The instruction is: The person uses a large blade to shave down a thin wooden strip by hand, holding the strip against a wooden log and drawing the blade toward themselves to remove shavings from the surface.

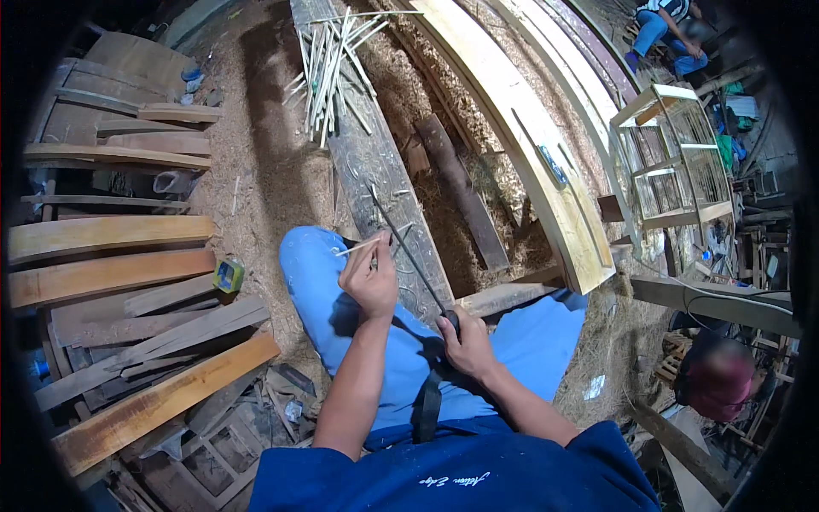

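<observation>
My left hand (369, 282) pinches a thin pale stick (349, 249) above a long grey weathered plank (359, 171) between my legs. My right hand (461, 346) grips the black handle of a long, thin, dark blade (414, 263), which runs diagonally up and left across the plank, beside my left fingertips. Whether blade and stick touch, I cannot tell. A pile of thin sticks (333, 81) lies at the plank's far end. A dark strap (429, 401) hangs below my right hand.
Pale boards (478, 77) run along my right, with a small blue tool (552, 166) on them. A wooden wire cage (670, 158) stands beyond. Stacked planks (111, 230) and a green tape measure (229, 276) lie left. Two other people (661, 34) (717, 384) sit at right.
</observation>
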A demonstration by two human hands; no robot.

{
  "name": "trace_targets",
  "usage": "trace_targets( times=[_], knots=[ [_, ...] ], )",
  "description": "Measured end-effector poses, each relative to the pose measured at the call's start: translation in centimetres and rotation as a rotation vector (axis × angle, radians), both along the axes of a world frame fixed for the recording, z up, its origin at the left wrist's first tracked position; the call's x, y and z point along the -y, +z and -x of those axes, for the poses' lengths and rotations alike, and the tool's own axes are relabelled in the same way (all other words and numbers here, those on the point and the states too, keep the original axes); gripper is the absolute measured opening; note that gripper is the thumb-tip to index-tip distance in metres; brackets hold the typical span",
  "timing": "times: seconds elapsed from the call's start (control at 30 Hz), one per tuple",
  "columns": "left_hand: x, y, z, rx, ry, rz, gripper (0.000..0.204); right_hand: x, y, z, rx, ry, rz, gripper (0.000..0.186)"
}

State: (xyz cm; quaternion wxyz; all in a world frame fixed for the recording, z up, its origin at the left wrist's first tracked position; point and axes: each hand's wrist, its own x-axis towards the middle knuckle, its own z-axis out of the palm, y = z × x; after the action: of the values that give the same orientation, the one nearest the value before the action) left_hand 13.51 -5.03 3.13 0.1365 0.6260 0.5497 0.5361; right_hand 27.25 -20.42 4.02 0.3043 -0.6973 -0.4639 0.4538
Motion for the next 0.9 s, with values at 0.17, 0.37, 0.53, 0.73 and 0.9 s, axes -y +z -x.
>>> trace_targets(
  times=[0.17,0.37,0.53,0.73,0.9],
  knots=[
    [0.1,-0.2,0.4,0.029,-0.005,0.07,0.006,-1.3,-2.3,-1.4,0.071,-0.07,0.278,0.055],
    [0.3,-0.4,0.1,0.064,-0.024,0.089,0.006,0.4,-1.7,-0.4,0.1,0.012,0.081,0.052],
    [0.2,-0.4,-0.1,0.023,0.003,0.036,0.009,-0.6,-3.3,-1.5,0.07,-0.052,0.264,0.055],
    [0.5,-0.3,0.1,0.067,0.027,0.096,0.009,-0.1,-0.5,-0.5,-0.014,0.032,0.077,0.052],
    [0.4,-0.9,0.1,0.137,0.043,0.143,0.008,-1.2,-1.6,-1.2,0.067,-0.045,0.255,0.051]
  ],
)
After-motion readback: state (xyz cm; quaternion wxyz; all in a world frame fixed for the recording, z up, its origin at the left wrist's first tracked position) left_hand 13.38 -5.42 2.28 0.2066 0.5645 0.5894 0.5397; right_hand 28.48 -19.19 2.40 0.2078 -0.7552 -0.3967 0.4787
